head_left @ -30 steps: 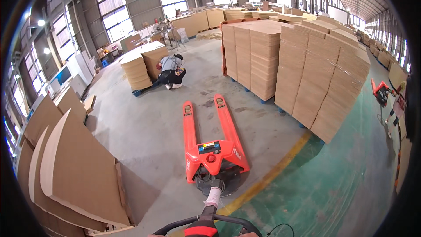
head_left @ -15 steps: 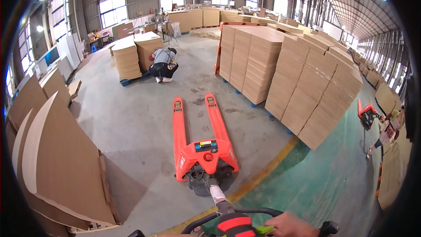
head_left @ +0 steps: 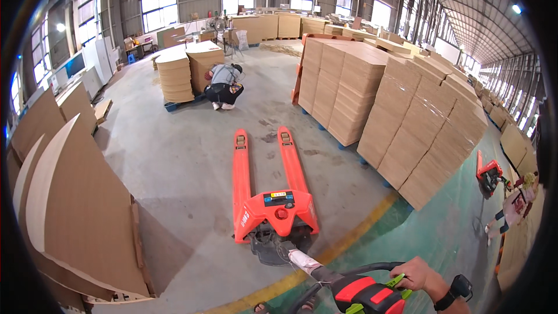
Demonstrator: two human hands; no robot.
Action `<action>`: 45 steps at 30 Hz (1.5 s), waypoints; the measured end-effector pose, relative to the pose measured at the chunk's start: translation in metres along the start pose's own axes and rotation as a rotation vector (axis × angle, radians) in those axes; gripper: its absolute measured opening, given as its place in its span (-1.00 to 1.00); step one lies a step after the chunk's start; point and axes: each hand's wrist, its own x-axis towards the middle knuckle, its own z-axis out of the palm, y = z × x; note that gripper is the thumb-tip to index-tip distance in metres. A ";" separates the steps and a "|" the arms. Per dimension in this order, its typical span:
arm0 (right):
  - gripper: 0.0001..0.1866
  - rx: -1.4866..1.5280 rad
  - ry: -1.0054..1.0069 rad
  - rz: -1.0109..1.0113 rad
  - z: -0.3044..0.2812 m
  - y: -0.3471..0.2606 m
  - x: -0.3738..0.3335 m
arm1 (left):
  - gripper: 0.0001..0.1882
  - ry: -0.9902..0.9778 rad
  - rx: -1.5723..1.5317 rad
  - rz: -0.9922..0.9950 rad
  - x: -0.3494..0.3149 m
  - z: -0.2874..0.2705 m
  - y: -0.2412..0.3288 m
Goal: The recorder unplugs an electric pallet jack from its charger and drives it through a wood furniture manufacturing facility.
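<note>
A red electric pallet truck (head_left: 280, 212) stands in front of me, its two forks pointing away along the grey floor. Its black and red control handle (head_left: 363, 292) tilts toward me at the lower right, with green levers at the grip. My right hand (head_left: 414, 273) is closed around the right side of this handle, next to a green lever, and a dark band sits on that wrist. My left hand is out of the picture. Nothing rests on the forks.
Tall board stacks (head_left: 401, 116) on blue pallets stand at right. Curved panels (head_left: 75, 209) lean at left. Ahead, a person (head_left: 224, 86) crouches beside stacked boards (head_left: 174, 75). Another person (head_left: 514, 206) is at far right with a second red pallet truck (head_left: 490, 175). A yellow line (head_left: 349, 235) crosses the floor.
The handle has swung to the right, and my right hand has moved right and up with it. The far-right person has come slightly nearer. The truck's forks have barely shifted.
</note>
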 end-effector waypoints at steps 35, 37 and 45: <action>-0.56 -0.031 0.008 -0.200 -0.024 0.080 0.124 | -0.59 0.396 0.205 -0.108 0.074 -0.045 -0.015; -0.57 -0.021 0.013 -0.197 -0.021 0.078 0.135 | -0.62 0.420 0.228 -0.036 0.071 -0.058 -0.022; -0.64 0.004 0.034 -0.165 -0.016 0.078 0.179 | -0.59 0.323 0.123 0.008 0.067 -0.116 -0.045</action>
